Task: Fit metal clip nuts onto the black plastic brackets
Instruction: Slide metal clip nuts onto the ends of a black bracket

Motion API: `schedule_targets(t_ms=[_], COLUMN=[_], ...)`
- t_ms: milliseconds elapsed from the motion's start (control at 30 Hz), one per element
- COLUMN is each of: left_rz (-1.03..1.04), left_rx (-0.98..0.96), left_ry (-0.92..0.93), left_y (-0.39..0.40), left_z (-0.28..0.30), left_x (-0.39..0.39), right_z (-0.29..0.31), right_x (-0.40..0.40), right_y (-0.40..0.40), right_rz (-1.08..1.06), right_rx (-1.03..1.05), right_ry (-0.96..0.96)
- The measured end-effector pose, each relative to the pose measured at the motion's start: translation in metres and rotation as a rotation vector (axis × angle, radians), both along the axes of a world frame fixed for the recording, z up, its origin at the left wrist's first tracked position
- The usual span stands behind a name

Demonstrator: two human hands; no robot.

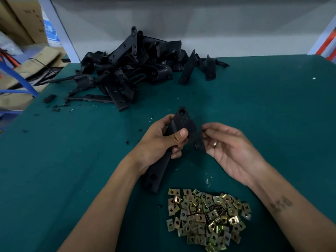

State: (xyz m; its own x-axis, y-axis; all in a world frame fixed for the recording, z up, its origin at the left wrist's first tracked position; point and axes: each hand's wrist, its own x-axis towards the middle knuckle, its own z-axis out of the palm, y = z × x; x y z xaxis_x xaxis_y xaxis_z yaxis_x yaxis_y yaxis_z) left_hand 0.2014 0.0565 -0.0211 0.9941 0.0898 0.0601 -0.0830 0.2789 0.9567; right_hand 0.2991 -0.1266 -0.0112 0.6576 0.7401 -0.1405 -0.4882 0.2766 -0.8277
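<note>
Left hand: the left hand (160,140) sits just left of frame centre, its grip closed round a black plastic bracket (170,148), thumb pressed on the bracket's upper face and fingers curled beneath.
Bracket: a long black piece held above the surface, running from about 12 o'clock of the hand, where a round hole shows at its top end, down to 6 o'clock, where its lower end with two small holes hangs just above the nut heap.
Right hand: the right hand (231,151) lies at 3 o'clock of the bracket, palm turned up, thumb and forefinger tips pinched together at the bracket's right edge; what they pinch is dark and blurred, so whether it is a clip nut cannot be told. A ring sits on one finger.
Clip nuts: a heap of brass-coloured metal clip nuts (209,219) lies at 6 o'clock of the frame, between the two forearms.
Bracket pile: a tangled pile of black brackets (134,68) lies at 12 o'clock, at the far edge against the grey wall.
Surface: the green surface (272,110) carries it all, with small black scraps and shavings scattered toward 10 o'clock.
Surroundings: cardboard boxes (20,20) stand at 10 o'clock, beyond the surface edge.
</note>
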Motion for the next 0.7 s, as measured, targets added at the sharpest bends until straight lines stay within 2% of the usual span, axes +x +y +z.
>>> schedule_targets(t_ms=[67, 367, 700], left_rz=[0.043, 0.073, 0.145], left_rx=[0.008, 0.043, 0.063], left_ry=[0.012, 0.0, 0.023], left_y=[0.001, 0.002, -0.001], left_z=[-0.001, -0.009, -0.003], left_x=[0.002, 0.006, 0.004], right_z=[0.001, -0.002, -0.001], right_x=[0.0, 0.003, -0.001], right_y=[0.008, 0.011, 0.013], right_rz=[-0.026, -0.145, -0.144], right_rx=[0.04, 0.056, -0.016], right_ry=[0.038, -0.03, -0.106])
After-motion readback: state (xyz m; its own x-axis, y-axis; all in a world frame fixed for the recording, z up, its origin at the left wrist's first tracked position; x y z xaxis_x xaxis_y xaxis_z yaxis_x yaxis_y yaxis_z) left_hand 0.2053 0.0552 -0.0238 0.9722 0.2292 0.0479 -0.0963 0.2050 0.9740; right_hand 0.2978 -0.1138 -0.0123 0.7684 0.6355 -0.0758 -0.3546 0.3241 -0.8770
